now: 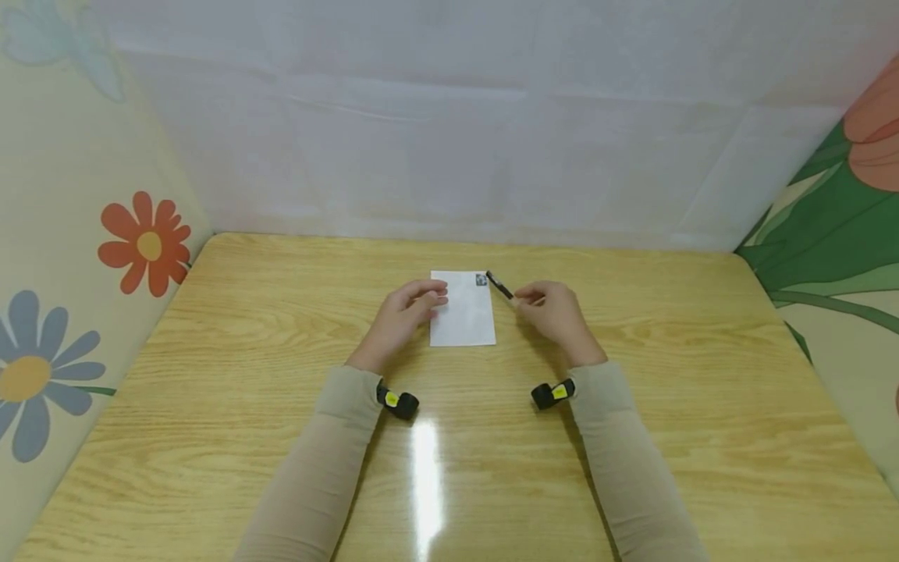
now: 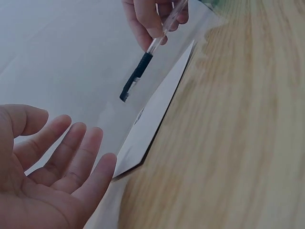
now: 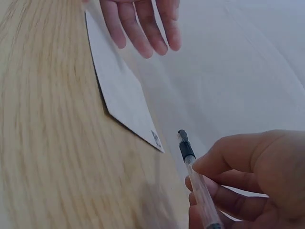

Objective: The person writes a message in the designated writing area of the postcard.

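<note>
- A white envelope (image 1: 463,309) is laid flat on the wooden surface (image 1: 632,437), pretty much dead centre, short edge toward the person. A small stamp (image 1: 481,279) is stuck in its far right corner.
- The left hand (image 1: 402,318) is held over the envelope's left edge with the fingers loose and spread. Nothing is gripped. From the left wrist view the palm (image 2: 43,186) is seen open, just above the paper; whether the fingertips actually touch it can't be told.
- A pen (image 1: 500,286) with a clear barrel and black cap end is pinched in the right hand (image 1: 555,314), fingers curled round the barrel. The black end is pointed up and left, toward the stamp corner.
- In the right wrist view the pen's tip (image 3: 183,141) is seen hovering just beside the envelope's corner (image 3: 155,138), not touching it.
- Floral-print fabric (image 1: 84,257) is hung along both sides of the surface, with a plain pale sheet (image 1: 449,125) at the back.
</note>
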Demonstrator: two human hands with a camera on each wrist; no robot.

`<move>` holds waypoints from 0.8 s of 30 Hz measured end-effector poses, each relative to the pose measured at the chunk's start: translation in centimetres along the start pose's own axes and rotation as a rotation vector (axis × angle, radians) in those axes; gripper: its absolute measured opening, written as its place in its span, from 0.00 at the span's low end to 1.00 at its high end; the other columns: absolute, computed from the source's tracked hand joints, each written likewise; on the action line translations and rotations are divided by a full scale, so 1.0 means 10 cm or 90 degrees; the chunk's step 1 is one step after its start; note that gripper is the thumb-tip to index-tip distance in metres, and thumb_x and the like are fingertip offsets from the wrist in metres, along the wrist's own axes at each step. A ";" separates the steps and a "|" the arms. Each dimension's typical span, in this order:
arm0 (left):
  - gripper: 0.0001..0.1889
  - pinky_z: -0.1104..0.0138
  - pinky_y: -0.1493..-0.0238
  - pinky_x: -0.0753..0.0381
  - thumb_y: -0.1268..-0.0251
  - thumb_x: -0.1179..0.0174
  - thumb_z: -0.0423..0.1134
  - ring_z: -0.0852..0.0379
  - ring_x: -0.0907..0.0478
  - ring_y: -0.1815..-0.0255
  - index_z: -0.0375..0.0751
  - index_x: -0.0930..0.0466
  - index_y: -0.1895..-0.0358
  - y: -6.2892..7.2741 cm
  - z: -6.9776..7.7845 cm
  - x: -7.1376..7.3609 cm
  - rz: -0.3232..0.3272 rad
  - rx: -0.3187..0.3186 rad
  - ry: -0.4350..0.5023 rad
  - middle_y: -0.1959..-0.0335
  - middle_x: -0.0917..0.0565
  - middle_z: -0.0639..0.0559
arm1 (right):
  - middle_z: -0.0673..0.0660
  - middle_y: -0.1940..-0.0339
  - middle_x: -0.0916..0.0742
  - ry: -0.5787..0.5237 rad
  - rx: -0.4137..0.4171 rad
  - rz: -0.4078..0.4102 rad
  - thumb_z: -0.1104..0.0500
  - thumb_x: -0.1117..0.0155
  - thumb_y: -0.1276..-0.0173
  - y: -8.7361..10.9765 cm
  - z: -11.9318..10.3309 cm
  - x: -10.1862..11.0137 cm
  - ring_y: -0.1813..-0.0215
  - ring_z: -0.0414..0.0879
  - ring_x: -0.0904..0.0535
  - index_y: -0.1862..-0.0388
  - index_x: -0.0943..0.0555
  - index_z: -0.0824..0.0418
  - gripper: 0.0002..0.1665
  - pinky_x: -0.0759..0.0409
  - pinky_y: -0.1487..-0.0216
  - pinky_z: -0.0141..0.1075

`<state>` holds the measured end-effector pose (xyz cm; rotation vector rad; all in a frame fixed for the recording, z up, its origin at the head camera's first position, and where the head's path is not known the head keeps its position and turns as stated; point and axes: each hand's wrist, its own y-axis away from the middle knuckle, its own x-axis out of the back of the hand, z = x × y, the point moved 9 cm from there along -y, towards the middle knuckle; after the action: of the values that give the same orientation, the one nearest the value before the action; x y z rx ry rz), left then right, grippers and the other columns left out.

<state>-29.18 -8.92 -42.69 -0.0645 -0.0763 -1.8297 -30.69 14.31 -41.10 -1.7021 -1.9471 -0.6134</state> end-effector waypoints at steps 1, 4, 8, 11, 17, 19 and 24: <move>0.20 0.56 0.32 0.25 0.18 0.52 0.38 0.42 0.25 0.33 0.28 0.28 0.32 0.00 0.00 0.00 0.000 0.001 0.005 0.32 0.25 0.35 | 0.63 0.58 0.13 -0.004 -0.004 -0.007 0.63 0.35 0.31 0.00 0.00 -0.01 0.56 0.55 0.17 0.49 0.14 0.67 0.15 0.17 0.59 0.41; 0.21 0.55 0.31 0.26 0.18 0.52 0.37 0.41 0.26 0.32 0.27 0.29 0.32 -0.01 -0.01 -0.01 0.000 0.003 0.021 0.32 0.26 0.34 | 0.62 0.57 0.13 -0.015 -0.013 -0.027 0.61 0.34 0.30 0.01 -0.02 -0.03 0.59 0.52 0.18 0.49 0.13 0.65 0.14 0.18 0.65 0.37; 0.21 0.55 0.30 0.27 0.18 0.52 0.37 0.40 0.27 0.31 0.25 0.30 0.32 -0.01 0.00 -0.01 0.001 0.008 0.044 0.32 0.27 0.32 | 0.61 0.56 0.14 -0.030 -0.010 -0.050 0.60 0.35 0.28 0.02 -0.05 -0.06 0.64 0.50 0.18 0.48 0.13 0.63 0.13 0.19 0.70 0.36; 0.22 0.55 0.30 0.28 0.18 0.52 0.36 0.40 0.27 0.31 0.24 0.31 0.31 -0.01 0.00 -0.01 0.003 0.012 0.060 0.32 0.27 0.31 | 0.61 0.55 0.14 -0.038 0.000 -0.066 0.61 0.36 0.27 0.03 -0.09 -0.07 0.65 0.49 0.18 0.47 0.14 0.62 0.13 0.18 0.72 0.37; 0.21 0.56 0.32 0.25 0.18 0.51 0.36 0.40 0.25 0.33 0.25 0.30 0.32 0.00 0.00 0.00 0.014 0.024 0.078 0.34 0.26 0.31 | 0.61 0.54 0.14 -0.032 0.031 -0.084 0.61 0.37 0.27 0.07 -0.22 -0.09 0.63 0.50 0.18 0.47 0.14 0.63 0.13 0.18 0.73 0.38; 0.20 0.57 0.33 0.25 0.18 0.51 0.35 0.41 0.25 0.34 0.25 0.29 0.33 0.01 0.00 -0.01 0.016 0.028 0.082 0.34 0.25 0.31 | 0.61 0.54 0.14 -0.025 0.040 -0.086 0.61 0.37 0.27 0.07 -0.25 -0.09 0.63 0.50 0.18 0.48 0.13 0.63 0.13 0.18 0.73 0.37; 0.20 0.57 0.33 0.25 0.18 0.52 0.35 0.41 0.25 0.34 0.23 0.29 0.34 0.01 0.02 -0.01 0.016 0.036 0.087 0.34 0.25 0.31 | 0.60 0.55 0.14 -0.022 0.054 -0.096 0.61 0.36 0.27 0.09 -0.31 -0.12 0.61 0.50 0.18 0.48 0.13 0.63 0.13 0.18 0.72 0.36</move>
<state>-29.04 -8.81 -42.54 0.0990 -0.0303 -1.8010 -29.50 11.57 -39.35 -1.5341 -2.1091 -0.5501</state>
